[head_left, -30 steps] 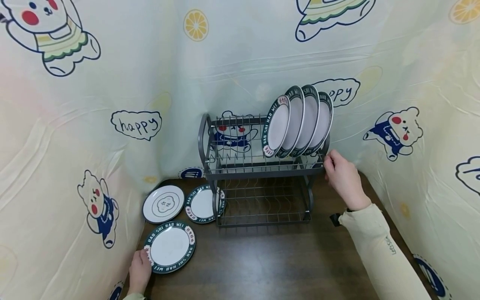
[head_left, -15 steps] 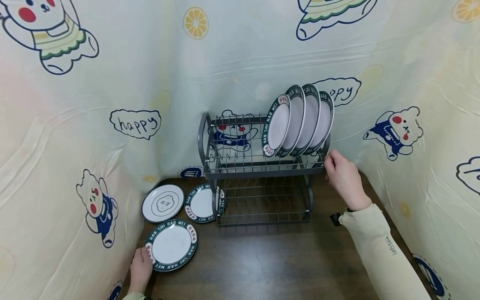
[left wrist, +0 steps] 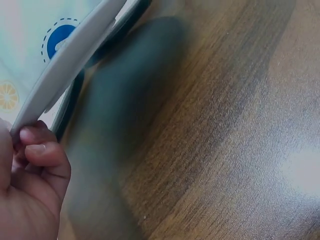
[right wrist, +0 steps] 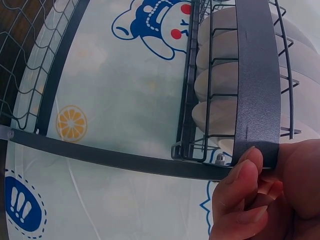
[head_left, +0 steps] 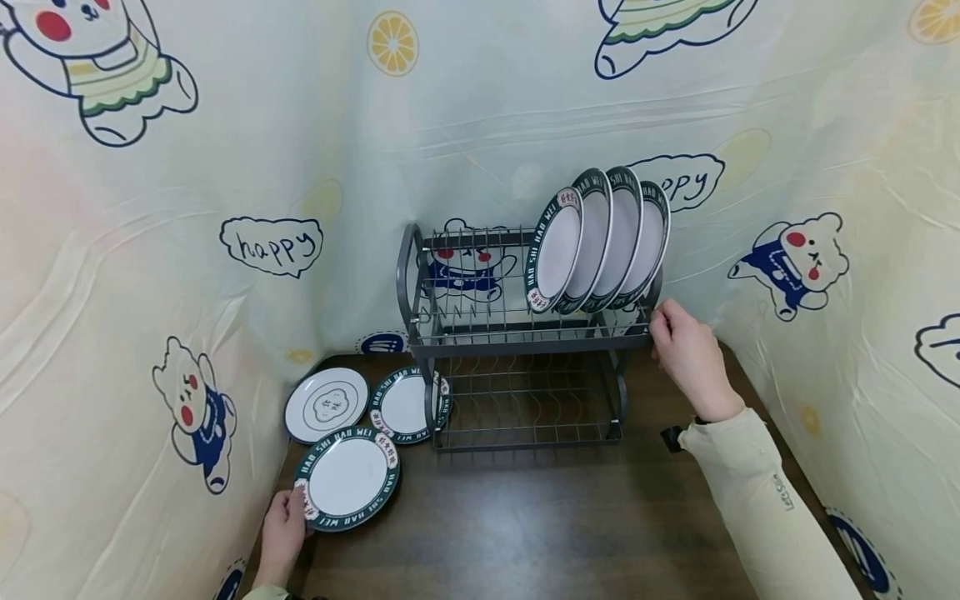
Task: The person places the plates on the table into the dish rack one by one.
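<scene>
At the lower left of the head view, my left hand (head_left: 282, 533) pinches the rim of a green-rimmed white plate (head_left: 347, 479). In the left wrist view that plate (left wrist: 70, 62) is seen edge-on, tilted, with the thumb on one face and curled fingers (left wrist: 47, 155) on the other. My right hand (head_left: 692, 358) grips the front right corner of a dark two-tier dish rack (head_left: 525, 346). The right wrist view shows its fingers curled at the end of the rack's bar (right wrist: 257, 85). Several plates (head_left: 558, 250) lean upright in the right part of the top tier.
A white plate (head_left: 327, 406) with a drawn mark lies on the brown table (head_left: 510, 533) at the back left. Beside it a green-rimmed plate (head_left: 401, 406) is partly behind the rack's left leg. Printed curtains (head_left: 480, 108) enclose the table at the back and sides.
My left hand has lifted and tilted the plate, moving it slightly up and right in the head view. My right hand stays on the rack corner.
</scene>
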Action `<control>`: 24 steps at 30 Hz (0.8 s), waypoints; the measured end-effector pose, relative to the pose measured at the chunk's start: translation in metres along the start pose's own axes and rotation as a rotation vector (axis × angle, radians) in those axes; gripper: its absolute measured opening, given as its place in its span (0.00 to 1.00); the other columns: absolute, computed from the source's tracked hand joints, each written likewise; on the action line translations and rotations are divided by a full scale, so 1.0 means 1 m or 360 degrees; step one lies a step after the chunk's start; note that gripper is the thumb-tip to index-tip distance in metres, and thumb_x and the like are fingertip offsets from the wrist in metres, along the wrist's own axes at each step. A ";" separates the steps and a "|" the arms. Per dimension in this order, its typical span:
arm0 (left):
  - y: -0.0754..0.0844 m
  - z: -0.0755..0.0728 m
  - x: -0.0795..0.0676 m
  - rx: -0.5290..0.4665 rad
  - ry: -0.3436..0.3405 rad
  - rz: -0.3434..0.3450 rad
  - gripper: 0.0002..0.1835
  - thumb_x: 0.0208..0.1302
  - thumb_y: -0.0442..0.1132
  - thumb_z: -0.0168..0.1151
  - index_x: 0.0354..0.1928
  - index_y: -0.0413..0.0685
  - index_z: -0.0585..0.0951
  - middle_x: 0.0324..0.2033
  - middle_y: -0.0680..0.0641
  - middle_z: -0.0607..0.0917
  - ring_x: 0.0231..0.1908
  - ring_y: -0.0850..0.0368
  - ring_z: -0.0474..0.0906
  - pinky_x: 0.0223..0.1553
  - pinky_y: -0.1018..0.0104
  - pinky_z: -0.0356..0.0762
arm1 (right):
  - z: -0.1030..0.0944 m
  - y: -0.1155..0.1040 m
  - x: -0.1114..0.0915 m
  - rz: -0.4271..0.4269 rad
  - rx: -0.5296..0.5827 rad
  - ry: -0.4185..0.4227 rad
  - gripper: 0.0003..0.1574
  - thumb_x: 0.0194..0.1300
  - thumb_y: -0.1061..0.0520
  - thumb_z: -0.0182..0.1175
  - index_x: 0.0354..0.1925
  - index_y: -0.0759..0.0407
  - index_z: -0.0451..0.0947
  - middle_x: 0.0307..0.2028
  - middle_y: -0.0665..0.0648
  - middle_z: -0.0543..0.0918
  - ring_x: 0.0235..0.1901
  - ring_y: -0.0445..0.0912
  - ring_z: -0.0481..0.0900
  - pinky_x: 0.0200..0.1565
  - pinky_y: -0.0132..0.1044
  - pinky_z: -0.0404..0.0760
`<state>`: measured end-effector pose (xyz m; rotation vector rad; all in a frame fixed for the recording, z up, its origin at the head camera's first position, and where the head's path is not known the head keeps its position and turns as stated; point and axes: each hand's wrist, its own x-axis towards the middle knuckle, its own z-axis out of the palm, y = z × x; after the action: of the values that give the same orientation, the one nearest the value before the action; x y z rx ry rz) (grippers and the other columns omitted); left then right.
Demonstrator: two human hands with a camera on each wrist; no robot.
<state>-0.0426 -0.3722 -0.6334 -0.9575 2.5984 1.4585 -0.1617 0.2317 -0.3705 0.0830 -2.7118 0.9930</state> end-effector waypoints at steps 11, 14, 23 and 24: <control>0.012 -0.005 -0.002 -0.0098 -0.0018 -0.0012 0.34 0.84 0.58 0.29 0.67 0.31 0.63 0.46 0.37 0.73 0.38 0.49 0.75 0.32 0.65 0.79 | 0.000 0.000 0.001 -0.0008 0.0005 0.0009 0.16 0.83 0.54 0.41 0.40 0.60 0.70 0.23 0.60 0.79 0.17 0.50 0.76 0.21 0.43 0.73; 0.014 -0.007 -0.002 -0.0095 -0.0003 0.0009 0.35 0.84 0.57 0.29 0.68 0.30 0.63 0.46 0.36 0.74 0.37 0.51 0.75 0.31 0.65 0.79 | 0.001 0.000 0.001 -0.0011 0.0002 0.0015 0.16 0.83 0.54 0.41 0.39 0.60 0.70 0.22 0.60 0.79 0.17 0.49 0.76 0.21 0.43 0.73; 0.019 -0.014 -0.007 -0.0088 0.0040 0.0048 0.31 0.85 0.53 0.29 0.67 0.31 0.65 0.40 0.40 0.75 0.30 0.54 0.75 0.27 0.65 0.77 | 0.001 0.000 0.000 -0.0009 -0.0004 0.0013 0.16 0.83 0.55 0.41 0.39 0.60 0.70 0.22 0.59 0.79 0.16 0.49 0.76 0.21 0.43 0.73; 0.020 -0.015 -0.008 -0.0095 0.0041 0.0052 0.31 0.85 0.53 0.29 0.67 0.31 0.65 0.39 0.40 0.75 0.29 0.54 0.75 0.27 0.65 0.77 | 0.001 0.000 0.000 -0.0008 -0.0005 0.0013 0.16 0.83 0.55 0.41 0.39 0.60 0.70 0.22 0.59 0.79 0.16 0.49 0.76 0.21 0.43 0.73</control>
<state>-0.0427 -0.3722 -0.6068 -0.9507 2.6149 1.5499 -0.1618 0.2309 -0.3711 0.0847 -2.7044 0.9857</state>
